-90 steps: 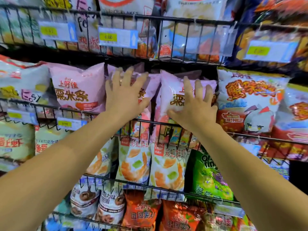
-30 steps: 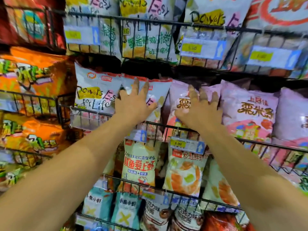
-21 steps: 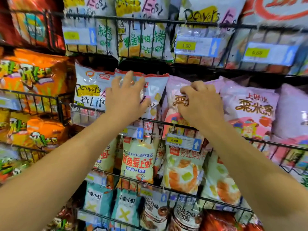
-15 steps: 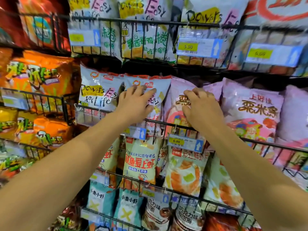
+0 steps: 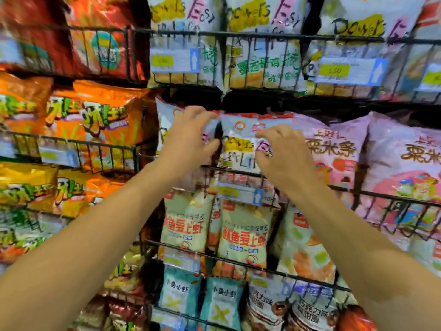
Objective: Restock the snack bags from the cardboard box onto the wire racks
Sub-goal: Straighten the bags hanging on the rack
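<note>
Two white snack bags stand side by side in the middle wire rack [image 5: 372, 193]. My left hand [image 5: 191, 139] curls its fingers and thumb round the right edge of the left white bag [image 5: 167, 120], at the gap between the two. My right hand [image 5: 284, 156] pinches the front of the right white bag [image 5: 241, 139] with curled fingers, next to a pink snack bag [image 5: 334, 149]. The picture is blurred by motion. No cardboard box is in view.
Full wire racks cover the whole wall: orange bags [image 5: 90, 120] to the left, white bags [image 5: 262, 65] above, cream shrimp-snack bags [image 5: 243, 235] and teal bags [image 5: 222, 304] below. Price tags [image 5: 238, 193] clip to the front rails.
Both hands have shifted left along the rack. My right hand left the pink bag and now pinches the right white bag. My left hand moved to the left white bag's edge and curled.
</note>
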